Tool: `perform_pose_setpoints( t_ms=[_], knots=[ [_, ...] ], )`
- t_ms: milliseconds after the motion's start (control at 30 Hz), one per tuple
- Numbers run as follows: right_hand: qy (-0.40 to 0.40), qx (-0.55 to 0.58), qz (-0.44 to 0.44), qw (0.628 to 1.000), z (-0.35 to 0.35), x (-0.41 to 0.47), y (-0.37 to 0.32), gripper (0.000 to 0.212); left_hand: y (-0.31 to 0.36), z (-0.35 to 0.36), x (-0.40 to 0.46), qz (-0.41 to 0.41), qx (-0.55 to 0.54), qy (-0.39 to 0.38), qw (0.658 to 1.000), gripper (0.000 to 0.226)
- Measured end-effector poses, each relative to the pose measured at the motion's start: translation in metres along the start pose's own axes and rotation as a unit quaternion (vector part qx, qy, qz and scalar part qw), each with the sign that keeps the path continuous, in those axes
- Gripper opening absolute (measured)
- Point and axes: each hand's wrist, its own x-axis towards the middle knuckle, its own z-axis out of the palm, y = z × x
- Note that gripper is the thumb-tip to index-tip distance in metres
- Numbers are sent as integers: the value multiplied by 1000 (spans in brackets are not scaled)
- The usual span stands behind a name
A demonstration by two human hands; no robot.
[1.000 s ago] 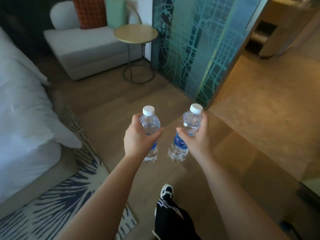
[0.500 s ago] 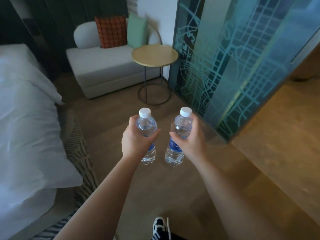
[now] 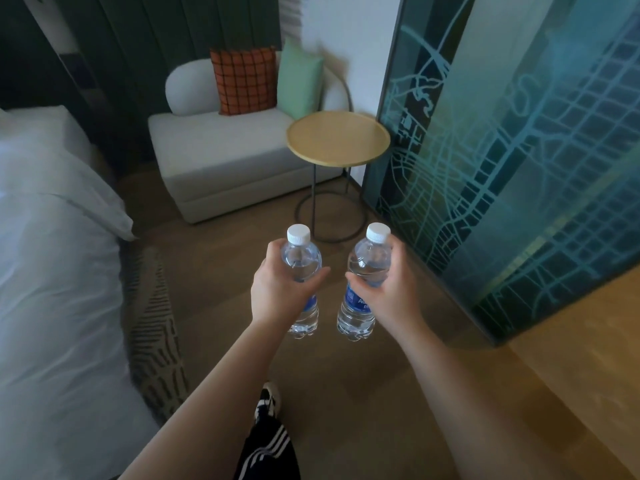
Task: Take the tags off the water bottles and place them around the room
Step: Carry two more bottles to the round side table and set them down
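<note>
Closer now: table [image 3: 337, 138] and sofa [image 3: 221, 157] loom larger ahead as the person walks on, bed [image 3: 52, 237] at left. Left hand [image 3: 277, 289] wraps the left bottle [image 3: 300, 258], fingers curled tight round its middle; right hand [image 3: 391, 292] clasps the right bottle [image 3: 363, 271] the same way. Both upright, capped, seemingly full of water — light, thin-walled, squeezable, so mid-body grip suits. Tags? Can't make any out.
</note>
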Motion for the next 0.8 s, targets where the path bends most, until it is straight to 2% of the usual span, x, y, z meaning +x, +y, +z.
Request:
perform_pose_setpoints(
  t_ms=[400, 800],
  knots=[
    [72, -4, 46, 996, 130, 231, 17, 74, -26, -8, 277, 44, 24, -67, 997, 71],
    [137, -21, 79, 987, 178, 412, 62, 75, -28, 52, 478, 59, 4, -104, 993, 71]
  ],
)
